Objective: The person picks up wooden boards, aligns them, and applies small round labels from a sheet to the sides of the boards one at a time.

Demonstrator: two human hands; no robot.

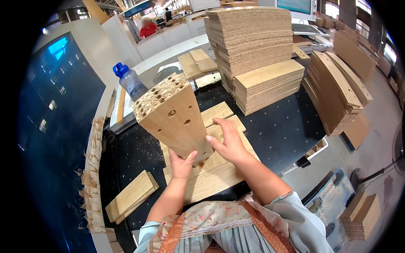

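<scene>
At the centre of the black perforated tabletop [278,130], the person is tilting up a wooden board [175,120], its long axis running from about five o'clock near the hands up toward eleven o'clock. The raised end is showing raw chipboard with a cluster of drilled holes, and two more holes are sitting on the veneered face. The left hand [182,165] is gripping the board's lower end from underneath, thumb up against the face, fingers clamped on it. The right hand [229,142] is lying at three o'clock of that lower end, fingers spread apart and pressing flat on the loose boards [211,177] beneath, its fingertips just touching the held board's edge; I am counting roughly four of those flat pieces.

At eight o'clock one small pair of boards [131,196] is lying apart. At ten o'clock a single clear bottle with a blue cap [129,80] is standing. At one o'clock two tall stacks are rising: a chipboard stack [253,38] and a shorter veneered stack [270,86]. At three o'clock a leaning stack of curved boards [337,95] is resting.
</scene>
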